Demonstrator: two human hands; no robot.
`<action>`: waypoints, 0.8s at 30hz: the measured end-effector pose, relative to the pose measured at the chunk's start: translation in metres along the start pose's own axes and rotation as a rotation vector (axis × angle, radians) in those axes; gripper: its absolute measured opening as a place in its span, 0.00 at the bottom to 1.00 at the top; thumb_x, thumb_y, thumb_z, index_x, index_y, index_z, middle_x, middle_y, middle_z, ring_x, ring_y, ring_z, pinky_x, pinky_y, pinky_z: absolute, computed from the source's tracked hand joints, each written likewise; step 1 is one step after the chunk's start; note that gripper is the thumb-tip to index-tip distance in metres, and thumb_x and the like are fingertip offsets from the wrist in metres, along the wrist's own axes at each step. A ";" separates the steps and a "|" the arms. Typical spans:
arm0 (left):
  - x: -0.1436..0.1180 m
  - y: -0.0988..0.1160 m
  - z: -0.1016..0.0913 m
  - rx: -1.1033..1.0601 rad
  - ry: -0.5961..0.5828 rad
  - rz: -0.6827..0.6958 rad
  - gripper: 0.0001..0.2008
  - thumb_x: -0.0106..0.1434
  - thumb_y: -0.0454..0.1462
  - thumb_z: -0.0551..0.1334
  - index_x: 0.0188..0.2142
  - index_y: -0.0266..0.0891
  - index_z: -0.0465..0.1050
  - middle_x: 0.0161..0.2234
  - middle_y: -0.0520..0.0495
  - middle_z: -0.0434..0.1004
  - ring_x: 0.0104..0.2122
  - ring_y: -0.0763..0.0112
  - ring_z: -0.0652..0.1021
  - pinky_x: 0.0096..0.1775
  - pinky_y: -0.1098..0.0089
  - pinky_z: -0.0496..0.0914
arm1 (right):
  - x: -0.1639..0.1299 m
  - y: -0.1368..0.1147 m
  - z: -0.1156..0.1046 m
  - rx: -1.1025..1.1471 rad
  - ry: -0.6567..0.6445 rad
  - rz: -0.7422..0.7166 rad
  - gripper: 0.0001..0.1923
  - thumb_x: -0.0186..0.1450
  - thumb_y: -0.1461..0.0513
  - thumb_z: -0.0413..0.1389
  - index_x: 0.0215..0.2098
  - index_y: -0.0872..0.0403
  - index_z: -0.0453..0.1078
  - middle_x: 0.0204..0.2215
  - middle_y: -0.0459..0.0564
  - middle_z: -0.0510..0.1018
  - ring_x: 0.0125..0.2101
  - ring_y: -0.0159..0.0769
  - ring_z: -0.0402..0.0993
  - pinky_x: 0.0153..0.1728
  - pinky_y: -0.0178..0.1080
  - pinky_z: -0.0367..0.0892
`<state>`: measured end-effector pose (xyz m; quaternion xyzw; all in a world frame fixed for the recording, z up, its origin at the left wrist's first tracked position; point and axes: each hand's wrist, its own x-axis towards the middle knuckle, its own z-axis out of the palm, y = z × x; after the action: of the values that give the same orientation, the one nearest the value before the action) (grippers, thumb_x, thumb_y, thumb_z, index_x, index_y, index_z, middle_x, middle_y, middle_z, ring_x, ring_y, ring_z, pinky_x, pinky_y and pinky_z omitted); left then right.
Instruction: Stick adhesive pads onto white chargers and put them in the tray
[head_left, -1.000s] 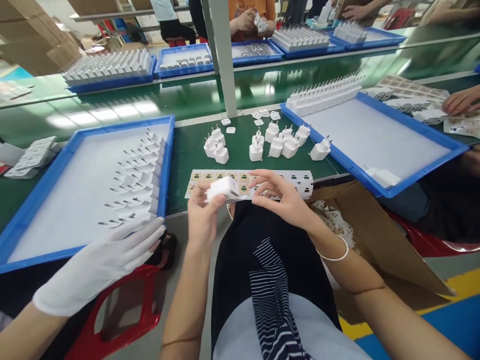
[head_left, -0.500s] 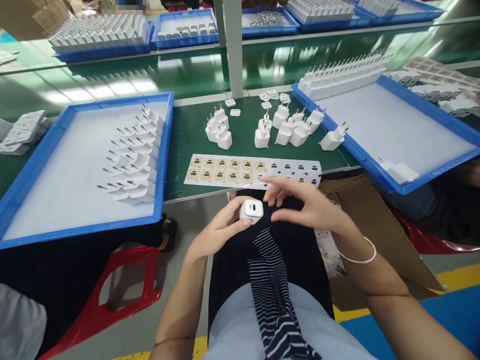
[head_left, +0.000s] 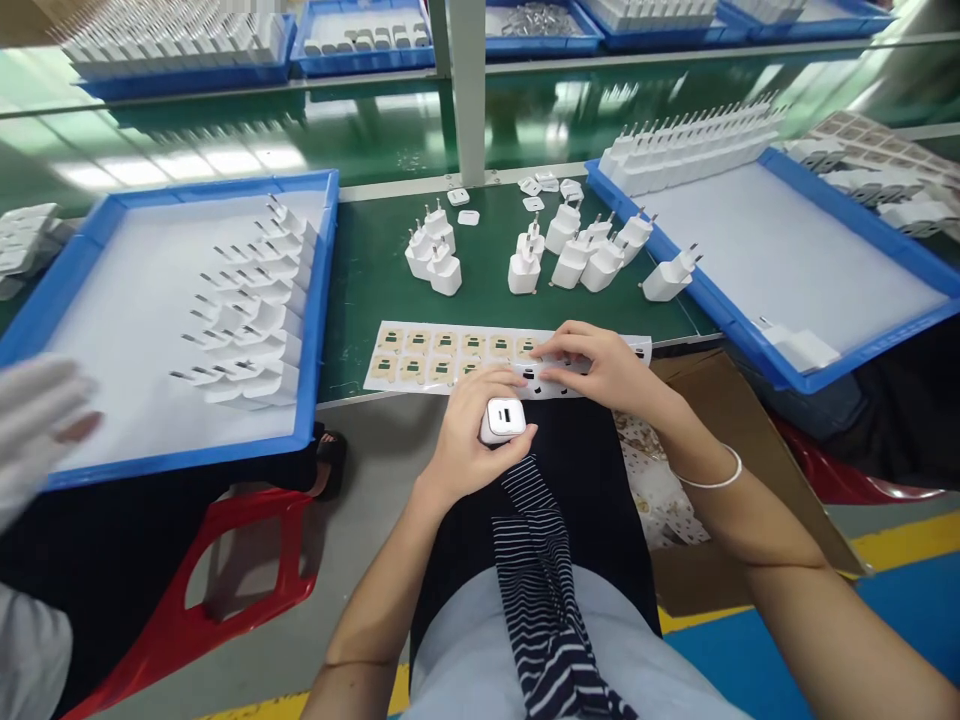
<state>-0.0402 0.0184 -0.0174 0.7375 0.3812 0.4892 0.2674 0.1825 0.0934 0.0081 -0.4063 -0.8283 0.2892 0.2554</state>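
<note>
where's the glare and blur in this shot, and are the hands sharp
Head view: ceiling lights glare in white patches off the glossy green conveyor; the gloved hand at the left edge is smeared; straight lines of the blue tray splay toward the frame edges; the left hand, its white charger and the right hand on the sticker sheet are sharp.

The left hand (head_left: pixel 469 435) gripped a white charger (head_left: pixel 502 419), port face up, while the right hand (head_left: pixel 600 365) pressed fingertips onto the sticker sheet (head_left: pixel 420 357) at the green table (head_left: pixel 375 270) edge.
</note>
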 end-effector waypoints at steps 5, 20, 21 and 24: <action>0.004 -0.008 0.006 0.282 -0.037 0.074 0.12 0.63 0.35 0.67 0.45 0.41 0.68 0.52 0.40 0.80 0.56 0.56 0.79 0.60 0.51 0.69 | 0.004 -0.005 0.003 0.005 0.062 0.040 0.04 0.63 0.65 0.61 0.37 0.55 0.78 0.30 0.47 0.74 0.31 0.34 0.70 0.33 0.37 0.62; -0.001 -0.023 0.015 0.561 -0.037 0.270 0.12 0.65 0.35 0.66 0.47 0.39 0.69 0.52 0.40 0.83 0.54 0.57 0.81 0.61 0.55 0.68 | 0.018 -0.009 0.002 0.068 0.070 0.193 0.06 0.63 0.62 0.61 0.27 0.54 0.74 0.25 0.45 0.77 0.26 0.30 0.65 0.29 0.38 0.57; -0.001 -0.023 0.015 0.561 -0.033 0.268 0.12 0.65 0.35 0.66 0.47 0.39 0.69 0.51 0.40 0.83 0.54 0.57 0.81 0.61 0.55 0.68 | 0.020 -0.010 0.001 0.136 0.084 0.214 0.06 0.62 0.62 0.61 0.28 0.54 0.75 0.25 0.45 0.78 0.26 0.30 0.66 0.29 0.37 0.59; -0.002 -0.022 0.016 0.556 -0.022 0.258 0.11 0.65 0.35 0.66 0.46 0.39 0.69 0.51 0.40 0.83 0.53 0.58 0.81 0.60 0.55 0.68 | 0.026 -0.011 -0.005 0.448 0.151 0.321 0.06 0.61 0.60 0.64 0.29 0.55 0.77 0.22 0.46 0.79 0.23 0.30 0.70 0.27 0.36 0.65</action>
<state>-0.0327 0.0294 -0.0413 0.8300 0.4007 0.3879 -0.0051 0.1658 0.1111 0.0240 -0.4861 -0.6476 0.4705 0.3506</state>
